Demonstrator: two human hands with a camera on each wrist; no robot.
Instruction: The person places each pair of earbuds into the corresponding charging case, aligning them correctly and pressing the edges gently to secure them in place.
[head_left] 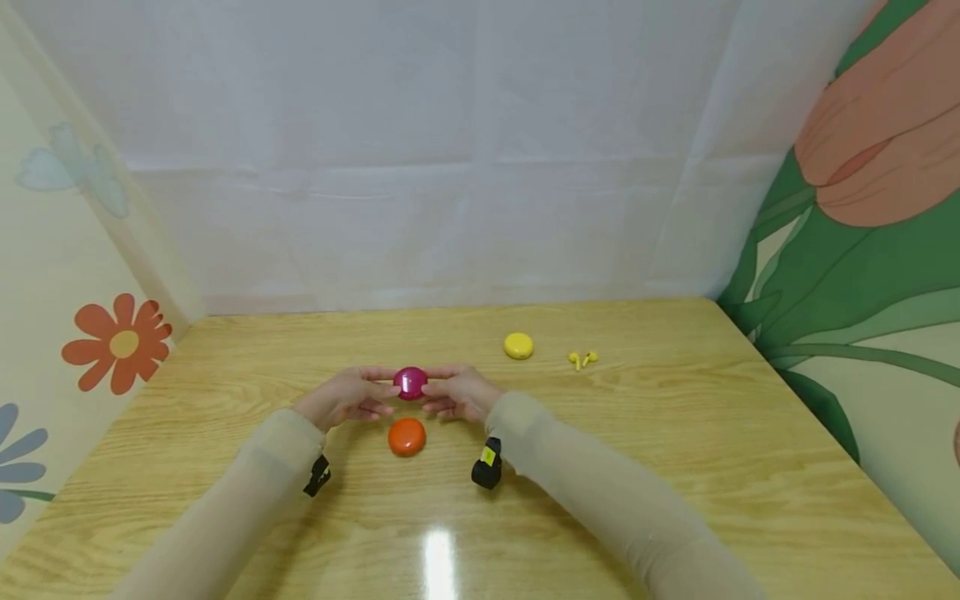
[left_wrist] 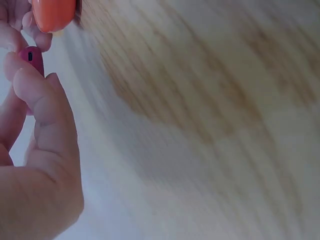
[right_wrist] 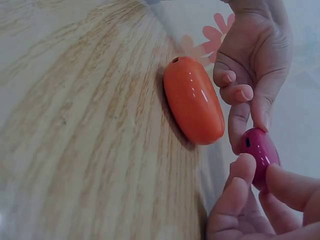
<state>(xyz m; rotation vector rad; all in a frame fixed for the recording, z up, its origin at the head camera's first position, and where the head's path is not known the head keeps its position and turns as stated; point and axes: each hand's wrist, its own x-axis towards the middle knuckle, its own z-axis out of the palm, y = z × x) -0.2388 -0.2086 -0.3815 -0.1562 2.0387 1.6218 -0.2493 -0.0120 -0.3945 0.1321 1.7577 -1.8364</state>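
- I pinch the magenta earbud case (head_left: 410, 382) from both ends: the thumb and fingertips of my left hand (head_left: 351, 397) on one side, those of my right hand (head_left: 463, 393) on the other.
- The case is lifted clear of the wooden table (head_left: 675, 433), somewhat nearer the left edge than the right, with a charging slot visible on its side in both wrist views. It looks closed; I cannot tell whether anything is inside.
- The orange earbud case (head_left: 407, 437) sits on the surface just this side of my grip, apart from my fingers.
- Toward the far edge lies the yellow earbud case (head_left: 518, 346); to its right, nearer the right edge, are two yellow earbuds (head_left: 582, 360), out of any case.
- My main worry is slipping: the shell is rounded and glossy and I have only fingertips on it, so uneven pressure from the two sides could squirt it out and drop it onto the surface.
- If I pry at the lid, it could spring open suddenly, and a tilt then might spill whatever it holds.
- Lowering my hands carelessly toward the near edge could knock the orange case, whose curved body would probably rock or slide.
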